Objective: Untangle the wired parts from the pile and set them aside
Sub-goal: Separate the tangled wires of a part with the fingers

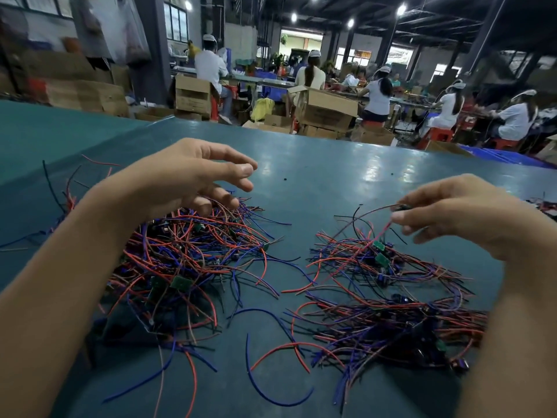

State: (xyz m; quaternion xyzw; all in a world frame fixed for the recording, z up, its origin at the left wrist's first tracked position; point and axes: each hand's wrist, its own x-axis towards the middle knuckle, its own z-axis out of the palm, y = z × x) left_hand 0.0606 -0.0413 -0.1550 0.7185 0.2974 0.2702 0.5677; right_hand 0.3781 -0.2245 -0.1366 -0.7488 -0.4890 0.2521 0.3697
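Left hand (187, 176): fingers loose and spread, holding nothing. It hovers over the 12 o'clock edge of the tangled pile (187, 260). I cannot tell whether the lowest fingertips touch the wires.

Right hand (452, 212): thumb and forefinger pinch a wired part (402, 207) by its small dark body. Its red lead (361, 251) trails down toward 7 o'clock into the set-aside heap (391, 297).

Location: taking the middle of the green table (316, 164) as the dial, the tangled pile lies at 9 o'clock. The set-aside heap lies from 3 to 5 o'clock, and a strip of bare table keeps the two apart.

Handling, in my judgement:
- The parts are very light and the thin insulated leads are limp, so each will hang and snag on its neighbours.
- A small green board (180, 282) shows in the pile toward 6 o'clock. The boards and dark components are the only stiff points.
- Best hold is on the board or component body, not on a lead. Pulling a lead would load its joint and drag the neighbouring parts along.
- A slow lift with a shake should let the crossed leads slide free, as the insulation looks smooth.

Risk: a sharp tug could tear a lead from its board.
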